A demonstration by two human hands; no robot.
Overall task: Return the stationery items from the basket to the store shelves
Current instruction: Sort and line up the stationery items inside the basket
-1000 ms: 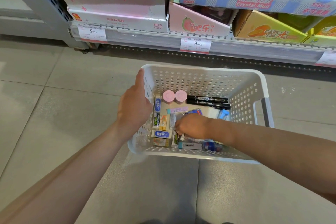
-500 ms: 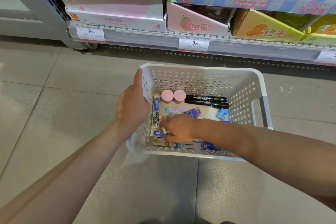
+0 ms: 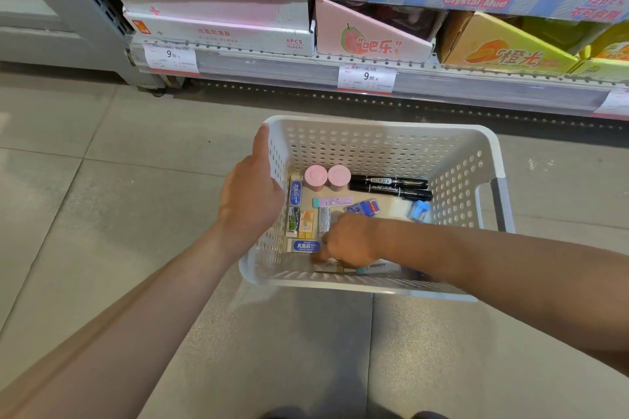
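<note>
**Hands at a basket of stationery**

The white basket sits on the tiled floor before the shelf. Inside lie erasers, two pink tubs and two black markers. The left hand grips the left rim. The right hand reaches among the erasers, fingers curled downward; whether it holds one cannot be told.

I see a white basket with walls dotted by round holes, two pink caps, two black markers, a blue sharpener, and erasers in blue-and-white sleeves. The floor is grey tile; shelf boxes are pink with stars.
</note>
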